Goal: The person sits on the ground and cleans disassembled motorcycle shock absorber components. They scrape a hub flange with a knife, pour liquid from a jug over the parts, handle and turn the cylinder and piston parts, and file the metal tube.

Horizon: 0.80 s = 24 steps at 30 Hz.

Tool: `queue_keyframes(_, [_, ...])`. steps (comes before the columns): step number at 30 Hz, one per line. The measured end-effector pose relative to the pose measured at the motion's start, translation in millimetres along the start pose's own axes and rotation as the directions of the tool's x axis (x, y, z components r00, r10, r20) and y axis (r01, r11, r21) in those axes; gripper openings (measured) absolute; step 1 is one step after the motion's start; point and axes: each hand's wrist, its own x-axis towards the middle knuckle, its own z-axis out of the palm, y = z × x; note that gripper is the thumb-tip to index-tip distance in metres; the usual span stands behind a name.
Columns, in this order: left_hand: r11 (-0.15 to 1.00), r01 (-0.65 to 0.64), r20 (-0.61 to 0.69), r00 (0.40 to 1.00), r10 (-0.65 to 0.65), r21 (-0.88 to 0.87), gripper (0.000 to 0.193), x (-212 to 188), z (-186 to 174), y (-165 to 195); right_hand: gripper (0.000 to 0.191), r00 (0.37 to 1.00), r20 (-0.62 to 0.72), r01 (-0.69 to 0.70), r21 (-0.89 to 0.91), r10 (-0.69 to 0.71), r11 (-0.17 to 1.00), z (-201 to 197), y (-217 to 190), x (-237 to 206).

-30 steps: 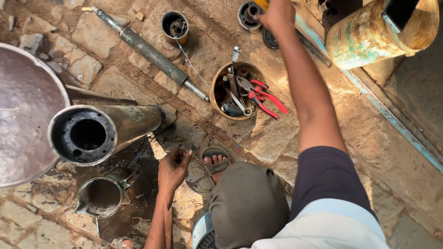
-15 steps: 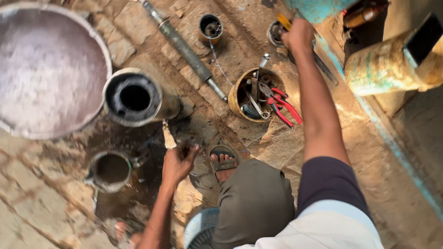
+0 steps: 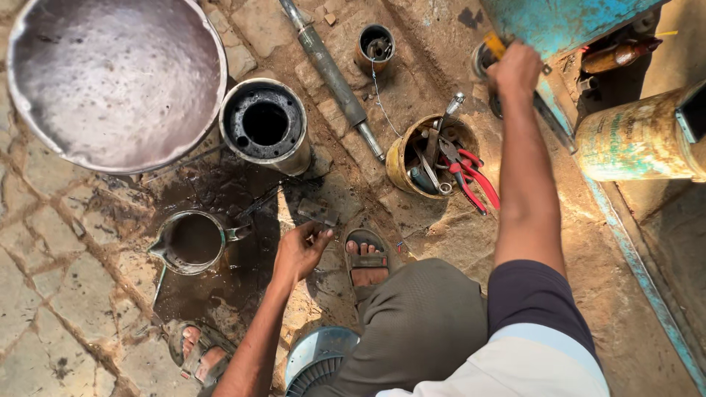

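Note:
My right hand (image 3: 515,70) reaches far forward and is closed around a yellow-handled tool (image 3: 494,44) beside a small round can (image 3: 482,62) at the foot of a blue metal body (image 3: 559,22). My left hand (image 3: 301,250) is low over the oily ground, fingers curled on a small grey metal piece (image 3: 318,212). It hovers just in front of my sandalled right foot (image 3: 368,257) and below an upright steel cylinder (image 3: 265,125) with a dark bore.
A big metal basin (image 3: 110,81) fills the upper left. A small metal jug (image 3: 191,239) stands in the oil patch. A long shaft (image 3: 334,73), a small can (image 3: 375,44), a tin of tools with red pliers (image 3: 430,158) and a rusty drum (image 3: 640,136) surround me.
The view has swung, so everything sits lower and further right in frame. My right hand stays on the yellow-handled tool; my left hand stays low by my foot.

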Motion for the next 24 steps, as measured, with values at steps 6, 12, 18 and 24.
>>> queue_keyframes(6, [0.985,-0.021,-0.015,1.0,0.019,-0.169,0.035,-29,24,-39,0.034,0.851,-0.326,0.485,0.193,-0.411,0.853,-115,8,-175])
queue_keyframes(12, [0.498,0.175,0.265,0.957,0.115,-0.849,0.06,-77,51,-1,0.07,0.691,-0.142,0.594,0.67,-0.708,0.446,-189,-43,-390])
queue_keyframes(18, [0.043,0.253,0.256,0.962,0.095,-0.967,0.061,-135,33,-17,0.048,0.424,0.064,0.619,0.708,-0.903,0.341,-153,-124,-474])
queue_keyframes(24, [0.693,-0.449,-0.579,0.814,0.056,-0.564,0.039,-161,-28,-118,0.044,0.726,0.497,-0.039,0.719,-0.475,0.694,-18,-77,-482])
